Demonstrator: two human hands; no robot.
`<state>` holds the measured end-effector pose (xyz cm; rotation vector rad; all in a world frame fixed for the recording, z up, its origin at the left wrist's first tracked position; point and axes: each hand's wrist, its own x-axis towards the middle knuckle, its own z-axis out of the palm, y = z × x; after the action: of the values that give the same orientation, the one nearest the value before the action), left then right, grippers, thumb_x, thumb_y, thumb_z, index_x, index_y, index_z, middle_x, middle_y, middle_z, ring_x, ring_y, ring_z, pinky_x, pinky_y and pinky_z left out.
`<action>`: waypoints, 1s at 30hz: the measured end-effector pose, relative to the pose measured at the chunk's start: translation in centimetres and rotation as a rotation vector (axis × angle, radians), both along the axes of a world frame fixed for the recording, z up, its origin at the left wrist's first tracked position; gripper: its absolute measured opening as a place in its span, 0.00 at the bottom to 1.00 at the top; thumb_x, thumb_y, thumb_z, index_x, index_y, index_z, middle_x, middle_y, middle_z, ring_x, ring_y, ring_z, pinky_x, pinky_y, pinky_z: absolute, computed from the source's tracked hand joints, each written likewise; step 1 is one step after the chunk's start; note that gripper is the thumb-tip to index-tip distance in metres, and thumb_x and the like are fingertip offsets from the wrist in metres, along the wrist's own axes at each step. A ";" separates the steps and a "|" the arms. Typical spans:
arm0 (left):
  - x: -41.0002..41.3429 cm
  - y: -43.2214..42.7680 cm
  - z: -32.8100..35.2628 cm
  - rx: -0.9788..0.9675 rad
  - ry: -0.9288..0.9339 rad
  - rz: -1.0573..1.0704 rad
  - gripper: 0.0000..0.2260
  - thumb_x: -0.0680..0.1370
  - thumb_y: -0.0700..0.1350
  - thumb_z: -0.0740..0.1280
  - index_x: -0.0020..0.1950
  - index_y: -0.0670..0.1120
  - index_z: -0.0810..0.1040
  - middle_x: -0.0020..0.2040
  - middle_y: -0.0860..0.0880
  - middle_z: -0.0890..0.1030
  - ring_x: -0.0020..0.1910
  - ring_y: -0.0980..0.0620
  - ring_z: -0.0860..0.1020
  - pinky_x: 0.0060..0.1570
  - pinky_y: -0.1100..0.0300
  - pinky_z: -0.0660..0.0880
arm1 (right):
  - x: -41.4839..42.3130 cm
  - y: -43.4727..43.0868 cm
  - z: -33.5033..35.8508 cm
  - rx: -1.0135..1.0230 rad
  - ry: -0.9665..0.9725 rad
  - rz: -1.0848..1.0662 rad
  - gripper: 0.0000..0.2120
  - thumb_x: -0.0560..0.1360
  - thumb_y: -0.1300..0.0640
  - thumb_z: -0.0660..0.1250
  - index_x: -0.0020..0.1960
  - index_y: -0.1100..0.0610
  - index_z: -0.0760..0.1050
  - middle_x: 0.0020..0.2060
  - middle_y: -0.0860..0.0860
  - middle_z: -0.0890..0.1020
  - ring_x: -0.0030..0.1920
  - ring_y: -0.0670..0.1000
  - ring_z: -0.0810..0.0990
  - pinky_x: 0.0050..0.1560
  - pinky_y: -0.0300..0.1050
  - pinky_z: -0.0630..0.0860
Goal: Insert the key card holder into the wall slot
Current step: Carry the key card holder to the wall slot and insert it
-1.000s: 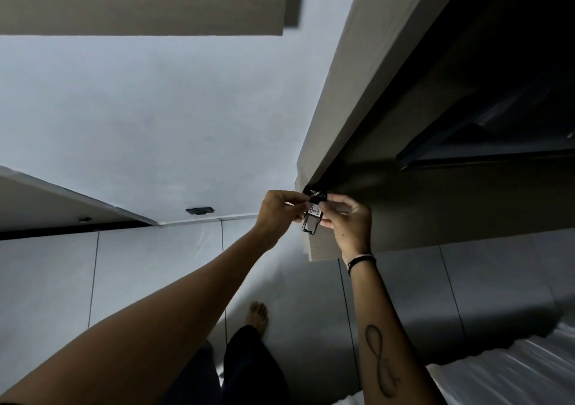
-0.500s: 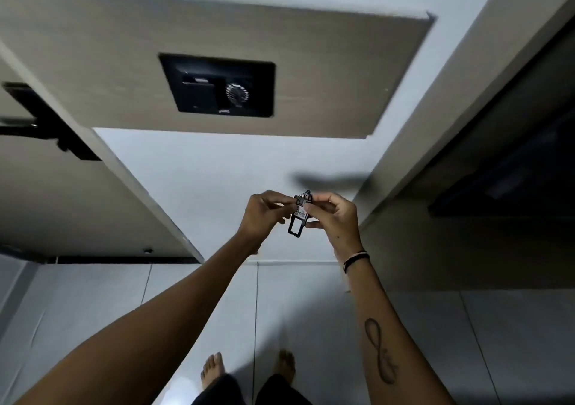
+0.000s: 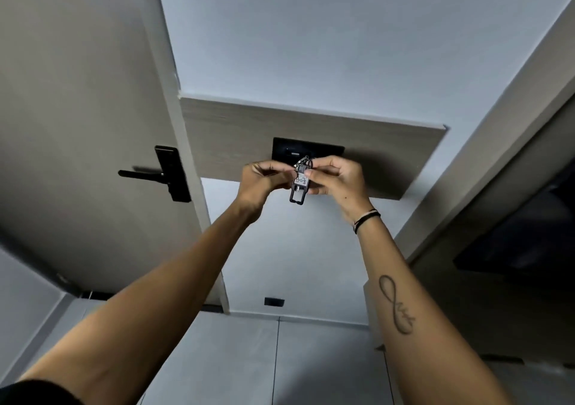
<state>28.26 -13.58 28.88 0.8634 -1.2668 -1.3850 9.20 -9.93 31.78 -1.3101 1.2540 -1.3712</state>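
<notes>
A small black key card holder with a metal ring and a white tag hangs upright between both hands, in front of the wall. My right hand pinches its upper part at the ring. My left hand touches it from the left with fingertips closed on the same upper part. Just behind and above the hands sits the black wall slot panel, set into a wood-grain board. The lower part of the panel is hidden by my fingers and the holder.
A grey door with a black lever handle stands to the left of the board. A dark recessed cabinet flanks the right side. A small black socket sits low on the white wall above the tiled floor.
The view swung up and left, so the wall panel came down to just behind the hands and the door came into sight. Both hands kept their hold on the holder.
</notes>
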 end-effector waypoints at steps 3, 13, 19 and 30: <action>1.1 -1.1 3.8 -0.067 0.027 0.021 0.06 0.73 0.32 0.77 0.42 0.42 0.85 0.36 0.47 0.86 0.35 0.50 0.83 0.42 0.57 0.83 | 1.2 -0.9 3.9 -0.054 -0.017 0.015 0.10 0.74 0.67 0.76 0.55 0.69 0.82 0.48 0.62 0.88 0.41 0.53 0.87 0.38 0.44 0.86; 0.4 -3.6 15.3 -0.203 0.073 0.013 0.06 0.76 0.35 0.76 0.52 0.41 0.87 0.44 0.43 0.88 0.42 0.46 0.84 0.48 0.55 0.84 | 1.1 -3.3 15.5 -0.208 0.081 -0.030 0.07 0.74 0.67 0.77 0.51 0.62 0.83 0.38 0.53 0.86 0.32 0.45 0.84 0.36 0.41 0.85; -1.0 -4.1 18.6 -0.201 0.120 0.023 0.06 0.77 0.35 0.76 0.53 0.41 0.86 0.42 0.45 0.88 0.39 0.49 0.84 0.46 0.55 0.82 | 0.0 -3.3 18.4 -0.231 0.098 -0.041 0.06 0.74 0.64 0.78 0.50 0.63 0.84 0.38 0.55 0.85 0.30 0.48 0.79 0.35 0.42 0.83; -0.9 -4.4 20.7 -0.199 0.096 0.035 0.04 0.75 0.36 0.78 0.47 0.45 0.88 0.39 0.47 0.86 0.37 0.51 0.82 0.43 0.58 0.81 | -0.1 -3.9 21.2 -0.273 0.173 -0.073 0.09 0.72 0.69 0.78 0.50 0.65 0.81 0.37 0.55 0.83 0.32 0.51 0.80 0.35 0.41 0.84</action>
<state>27.38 -17.99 49.58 0.6720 -1.2850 -1.2340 9.13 -13.83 52.96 -1.6126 1.2712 -1.5488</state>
